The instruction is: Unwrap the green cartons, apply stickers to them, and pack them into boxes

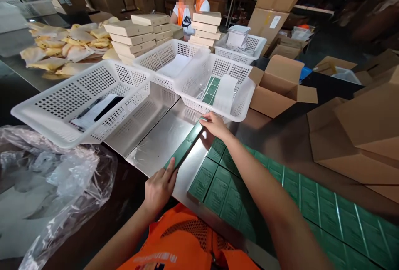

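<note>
Left hand (pixel 160 187) grips the near end of a long dark green box (pixel 184 146), fingers curled against its end and thumb laid along the side. The right hand (pixel 215 124) has the far end, fingers bent down over the top edge — so the box is pinched between the two hands, end to end. It's slim and flat, matte green, tilted up on its long edge above the shiny steel table (pixel 156 145), running diagonally away from the person.

Just right of it lies a row of flat green boxes (pixel 280 195), printed face up, packed edge to edge along the table. Beyond the right hand sits a white basket (pixel 218 87) holding green cards and white sheets; another white basket (pixel 84 99) stands to the left, near a crumpled clear plastic bag (pixel 46 178). Across the table, a person in an orange vest (pixel 188 6) sits behind stacked tan boxes (pixel 137 37).
</note>
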Demonstrator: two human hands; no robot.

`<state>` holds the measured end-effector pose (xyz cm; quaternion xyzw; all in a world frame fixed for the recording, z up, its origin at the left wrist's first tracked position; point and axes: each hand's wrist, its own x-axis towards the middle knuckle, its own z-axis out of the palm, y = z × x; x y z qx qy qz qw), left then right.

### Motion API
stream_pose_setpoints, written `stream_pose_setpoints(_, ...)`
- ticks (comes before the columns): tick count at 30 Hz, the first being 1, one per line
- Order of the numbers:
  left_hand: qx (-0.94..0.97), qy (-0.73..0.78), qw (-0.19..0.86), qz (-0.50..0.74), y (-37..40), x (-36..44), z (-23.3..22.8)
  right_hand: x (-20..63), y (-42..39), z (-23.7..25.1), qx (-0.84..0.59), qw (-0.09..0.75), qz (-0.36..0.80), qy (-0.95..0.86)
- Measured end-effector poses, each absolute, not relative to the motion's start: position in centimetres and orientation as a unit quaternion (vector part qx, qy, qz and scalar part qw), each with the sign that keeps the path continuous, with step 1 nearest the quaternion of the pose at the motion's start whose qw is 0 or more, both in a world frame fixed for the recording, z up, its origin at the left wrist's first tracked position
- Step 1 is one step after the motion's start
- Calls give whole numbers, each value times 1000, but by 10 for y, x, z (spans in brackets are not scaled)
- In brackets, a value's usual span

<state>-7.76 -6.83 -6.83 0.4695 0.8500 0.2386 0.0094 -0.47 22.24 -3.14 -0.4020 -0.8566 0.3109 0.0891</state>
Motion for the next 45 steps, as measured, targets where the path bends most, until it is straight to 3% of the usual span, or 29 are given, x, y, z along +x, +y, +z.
stream_pose_setpoints(4,505,837,-20,210,-71,-79,-73,1,218,-31,-396,64,318,-859)
stream_pose_setpoints(8,454,828,15,329,-90,-65,-64,33,215,-19,-404,23,287,-868)
stream_pose_setpoints(14,237,703,452,495,-95,-25,-56,82,218,-9,-422,-95,214,-876)
stream_pose_setpoints(17,160,658,513,527,-78,-8,-59,86,216,-11,-403,-119,208,-883)
stream_pose_setpoints(22,225,714,423,511,-72,-3,-64,84,215,-10,-378,-100,236,-890)
stream_pose_setpoints(27,474,751,60,456,-86,-16,-74,75,215,-12,-347,-22,311,-884)
stream_pose_setpoints(30,569,727,-66,380,-87,-27,-82,65,213,-20,-358,34,318,-877)
stream_pose_setpoints(41,591,732,-169,294,-79,-44,-89,41,205,-38,-362,46,251,-897)
stream_pose_setpoints(45,597,725,-175,295,-84,-45,-69,53,198,-28,-373,61,234,-896)
